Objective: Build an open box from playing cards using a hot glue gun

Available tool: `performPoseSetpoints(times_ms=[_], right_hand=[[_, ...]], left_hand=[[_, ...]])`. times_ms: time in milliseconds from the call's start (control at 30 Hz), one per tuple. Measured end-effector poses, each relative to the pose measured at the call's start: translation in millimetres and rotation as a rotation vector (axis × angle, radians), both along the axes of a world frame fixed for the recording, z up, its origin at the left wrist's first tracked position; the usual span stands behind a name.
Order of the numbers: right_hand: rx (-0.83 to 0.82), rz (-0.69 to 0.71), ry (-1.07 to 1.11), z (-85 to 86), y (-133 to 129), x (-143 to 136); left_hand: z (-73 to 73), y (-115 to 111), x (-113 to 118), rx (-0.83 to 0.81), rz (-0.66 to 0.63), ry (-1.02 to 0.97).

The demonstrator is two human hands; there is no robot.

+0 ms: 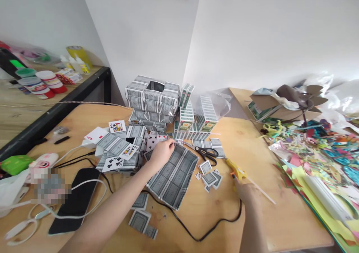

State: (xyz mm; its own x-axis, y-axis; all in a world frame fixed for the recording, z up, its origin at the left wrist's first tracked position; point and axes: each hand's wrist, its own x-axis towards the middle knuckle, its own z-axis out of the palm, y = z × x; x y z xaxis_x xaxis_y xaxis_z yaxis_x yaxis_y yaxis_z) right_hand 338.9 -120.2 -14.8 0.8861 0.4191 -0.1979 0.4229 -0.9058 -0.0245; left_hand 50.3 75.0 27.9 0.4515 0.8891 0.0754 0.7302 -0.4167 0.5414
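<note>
My left hand (164, 150) reaches across the table, its fingers pinched together at the far edge of an open box made of grey-backed playing cards (176, 174). The box lies tilted on the tabletop. My right hand (243, 189) is wrapped round a yellow hot glue gun (236, 168), its glue stick poking out behind to the right. Black-handled scissors (207, 152) lie between box and glue gun. Loose cards (211, 178) are scattered just left of the gun's nozzle. Behind my left hand stands a larger stacked structure of cards (151, 101).
Card packs (185, 120) stand at the back. Face-up cards (112, 164) cover another card structure on the left. A black phone (75, 200) and white cables sit front left. A black cord (179, 221) crosses the front. Coloured paper scraps (316, 144) heap up at right.
</note>
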Motion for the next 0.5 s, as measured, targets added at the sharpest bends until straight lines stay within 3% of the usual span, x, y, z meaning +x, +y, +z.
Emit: performPoseSetpoints(times_ms=[300,500], right_hand=[[-0.015,-0.012,-0.073,-1.4,26,-8],[0.035,-0.038,0.071,-0.5,28,-2]], left_hand=[[4.2,0,0,-0.038,-0.005,0.013],[5.6,0,1,-0.045,0.001,0.045]])
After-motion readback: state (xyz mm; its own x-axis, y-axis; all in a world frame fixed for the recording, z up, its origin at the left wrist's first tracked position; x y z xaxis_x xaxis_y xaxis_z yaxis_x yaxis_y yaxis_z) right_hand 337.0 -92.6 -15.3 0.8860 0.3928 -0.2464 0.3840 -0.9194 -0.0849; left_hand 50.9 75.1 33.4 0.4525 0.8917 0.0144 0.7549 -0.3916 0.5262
